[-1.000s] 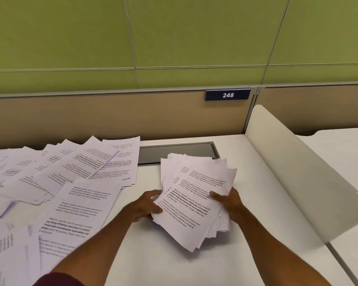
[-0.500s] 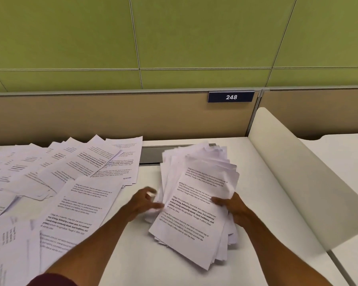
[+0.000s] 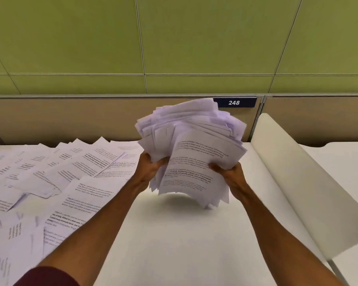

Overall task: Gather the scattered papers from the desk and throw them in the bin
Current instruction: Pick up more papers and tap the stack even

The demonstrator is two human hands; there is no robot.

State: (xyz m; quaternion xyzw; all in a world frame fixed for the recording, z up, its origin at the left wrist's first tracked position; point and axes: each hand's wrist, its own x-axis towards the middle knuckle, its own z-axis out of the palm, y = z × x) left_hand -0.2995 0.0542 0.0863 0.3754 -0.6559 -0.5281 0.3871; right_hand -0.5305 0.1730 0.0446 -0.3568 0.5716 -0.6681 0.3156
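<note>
Counter [image 3: 184,244]: loose sheets [image 3: 70,172] spread over its left half. Left hand [image 3: 151,168] and right hand [image 3: 229,174] each grip a side of an untidy stack [image 3: 194,145], held tilted, clear above the counter. Behind: white divider [image 3: 298,172] at right, plate "248" [image 3: 234,102].

Bright, soft, even light from overhead. The stack of white printed paper sheets [image 3: 194,153] casts a faint, diffuse shadow on the smooth white table [image 3: 174,244]. The stack's upper edges smear with motion blur, and print at lower left is soft. Seams in the green wall panels [image 3: 194,38] slant toward the frame edges.
</note>
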